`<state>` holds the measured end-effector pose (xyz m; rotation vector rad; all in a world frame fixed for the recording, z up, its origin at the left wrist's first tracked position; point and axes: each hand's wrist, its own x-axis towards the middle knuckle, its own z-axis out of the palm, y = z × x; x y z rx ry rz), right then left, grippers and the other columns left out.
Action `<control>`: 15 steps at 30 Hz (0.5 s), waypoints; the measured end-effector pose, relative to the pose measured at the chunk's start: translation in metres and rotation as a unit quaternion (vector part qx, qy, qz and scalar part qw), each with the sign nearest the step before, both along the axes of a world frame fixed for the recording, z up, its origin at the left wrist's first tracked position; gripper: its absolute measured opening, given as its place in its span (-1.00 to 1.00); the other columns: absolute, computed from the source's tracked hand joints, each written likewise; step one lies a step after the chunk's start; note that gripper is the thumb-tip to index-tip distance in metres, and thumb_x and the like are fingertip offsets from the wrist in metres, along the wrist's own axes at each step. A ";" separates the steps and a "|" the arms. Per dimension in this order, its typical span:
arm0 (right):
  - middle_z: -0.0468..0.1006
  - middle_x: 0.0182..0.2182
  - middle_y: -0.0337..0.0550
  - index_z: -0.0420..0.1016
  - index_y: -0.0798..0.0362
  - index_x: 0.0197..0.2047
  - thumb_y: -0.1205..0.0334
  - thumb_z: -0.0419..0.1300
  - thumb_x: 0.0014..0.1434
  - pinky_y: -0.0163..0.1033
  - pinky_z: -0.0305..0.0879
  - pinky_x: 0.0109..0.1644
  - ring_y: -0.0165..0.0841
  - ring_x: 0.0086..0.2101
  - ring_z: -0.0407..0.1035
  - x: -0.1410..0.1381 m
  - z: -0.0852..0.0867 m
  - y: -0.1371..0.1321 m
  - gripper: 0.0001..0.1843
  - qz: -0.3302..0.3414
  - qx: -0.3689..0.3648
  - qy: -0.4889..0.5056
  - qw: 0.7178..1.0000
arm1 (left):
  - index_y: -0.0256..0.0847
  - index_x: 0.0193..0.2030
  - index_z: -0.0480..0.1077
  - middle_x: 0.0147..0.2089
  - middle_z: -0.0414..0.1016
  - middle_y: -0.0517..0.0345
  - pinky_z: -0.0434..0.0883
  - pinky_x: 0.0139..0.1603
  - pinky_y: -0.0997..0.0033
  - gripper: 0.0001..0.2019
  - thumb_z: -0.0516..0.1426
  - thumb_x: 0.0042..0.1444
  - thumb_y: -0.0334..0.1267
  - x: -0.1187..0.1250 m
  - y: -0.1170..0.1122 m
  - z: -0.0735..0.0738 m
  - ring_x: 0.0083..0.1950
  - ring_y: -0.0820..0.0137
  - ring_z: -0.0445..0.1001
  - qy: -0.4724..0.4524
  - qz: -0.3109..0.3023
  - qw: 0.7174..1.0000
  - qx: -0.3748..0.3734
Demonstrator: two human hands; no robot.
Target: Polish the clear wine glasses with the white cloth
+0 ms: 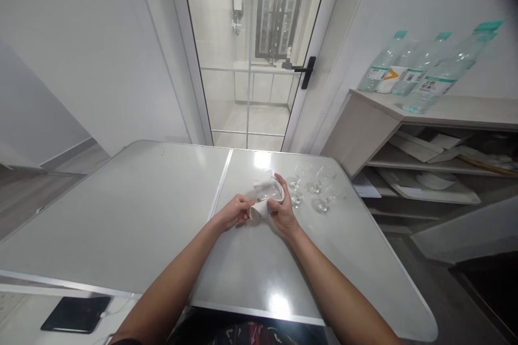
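Over the middle of the grey table (141,215), both hands meet on one clear wine glass (270,193) wrapped in a white cloth (263,180). My right hand (284,210) is closed around the glass's bowl. My left hand (234,211) is closed on the cloth-covered end of the glass (257,210), fingers pinched. Several other clear wine glasses (318,186) stand just right of my hands on the table.
A shelf unit (404,118) at the right carries several plastic water bottles (429,73) on top and papers on its shelves. A glass door (259,54) stands behind the table. A dark tablet (76,314) lies on a lower surface at the bottom left.
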<state>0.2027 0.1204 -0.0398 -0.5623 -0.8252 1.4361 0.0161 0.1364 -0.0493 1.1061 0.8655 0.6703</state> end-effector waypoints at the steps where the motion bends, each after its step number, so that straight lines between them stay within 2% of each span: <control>1: 0.54 -0.03 -0.24 0.32 -0.25 0.28 0.28 0.50 -0.07 -0.28 0.45 -0.17 -0.33 -0.20 0.48 0.000 0.000 0.001 -0.13 -0.007 -0.005 0.003 1.000 | -0.24 -0.57 0.35 -0.64 0.27 0.22 0.02 -0.64 0.49 -0.58 0.25 0.09 0.05 0.003 -0.001 -0.001 -0.65 0.54 0.13 0.025 0.020 0.998 0.059; 3: 0.55 -0.06 -0.26 0.33 -0.24 0.26 0.26 0.49 -0.05 -0.29 0.45 -0.15 -0.35 -0.20 0.48 -0.001 -0.002 0.003 -0.17 -0.025 -0.017 0.014 0.999 | -0.23 -0.62 0.30 -0.63 0.25 0.22 0.09 -0.55 0.48 -0.58 0.21 0.12 -0.01 0.008 -0.003 0.000 -0.59 0.52 0.16 0.081 0.068 0.977 0.188; 5: 0.55 -0.10 -0.26 0.34 -0.21 0.24 0.24 0.49 -0.03 -0.30 0.45 -0.13 -0.37 -0.20 0.48 -0.002 -0.004 0.006 -0.21 -0.042 -0.027 0.022 0.999 | -0.23 -0.63 0.30 -0.59 0.27 0.20 0.15 -0.46 0.47 -0.62 0.19 0.12 -0.10 0.013 -0.005 0.002 -0.50 0.48 0.19 0.131 0.114 0.940 0.292; 8: 0.56 -0.14 -0.26 0.33 -0.18 0.23 0.19 0.49 0.00 -0.28 0.45 -0.11 -0.37 -0.21 0.48 -0.004 -0.009 0.009 -0.25 -0.061 -0.039 0.021 0.997 | -0.23 -0.59 0.34 -0.53 0.32 0.17 0.18 -0.39 0.46 -0.73 0.18 0.08 -0.22 0.014 -0.006 0.005 -0.43 0.44 0.21 0.170 0.147 0.904 0.363; 9: 0.56 -0.14 -0.26 0.33 -0.17 0.22 0.17 0.49 0.00 -0.27 0.46 -0.11 -0.37 -0.21 0.48 -0.004 -0.010 0.010 -0.26 -0.069 -0.042 0.017 0.997 | -0.23 -0.60 0.34 -0.53 0.31 0.18 0.17 -0.40 0.46 -0.73 0.17 0.08 -0.23 0.014 -0.006 0.005 -0.44 0.45 0.21 0.171 0.143 0.905 0.363; 11: 0.56 -0.16 -0.27 0.35 -0.17 0.20 0.16 0.50 -0.02 -0.28 0.45 -0.14 -0.38 -0.24 0.48 -0.004 -0.013 0.012 -0.27 -0.088 -0.043 0.004 0.995 | -0.23 -0.62 0.30 -0.58 0.26 0.20 0.13 -0.46 0.48 -0.69 0.16 0.10 -0.20 0.012 -0.005 0.004 -0.50 0.48 0.18 0.154 0.113 0.928 0.319; 13: 0.55 -0.18 -0.28 0.37 -0.16 0.16 0.17 0.51 -0.04 -0.30 0.44 -0.20 -0.39 -0.28 0.46 -0.003 -0.015 0.013 -0.29 -0.104 -0.035 -0.017 0.994 | -0.23 -0.62 0.28 -0.62 0.23 0.23 0.07 -0.56 0.50 -0.65 0.16 0.11 -0.12 0.009 -0.003 0.003 -0.58 0.52 0.15 0.122 0.072 0.967 0.214; 15: 0.54 -0.20 -0.29 0.40 -0.14 0.11 0.18 0.52 -0.06 -0.32 0.41 -0.25 -0.39 -0.30 0.44 0.000 -0.016 0.013 -0.32 -0.108 -0.020 -0.044 0.993 | -0.23 -0.60 0.31 -0.64 0.23 0.24 -0.02 -0.64 0.52 -0.65 0.20 0.07 -0.06 0.006 -0.001 0.002 -0.65 0.56 0.11 0.090 0.046 0.990 0.100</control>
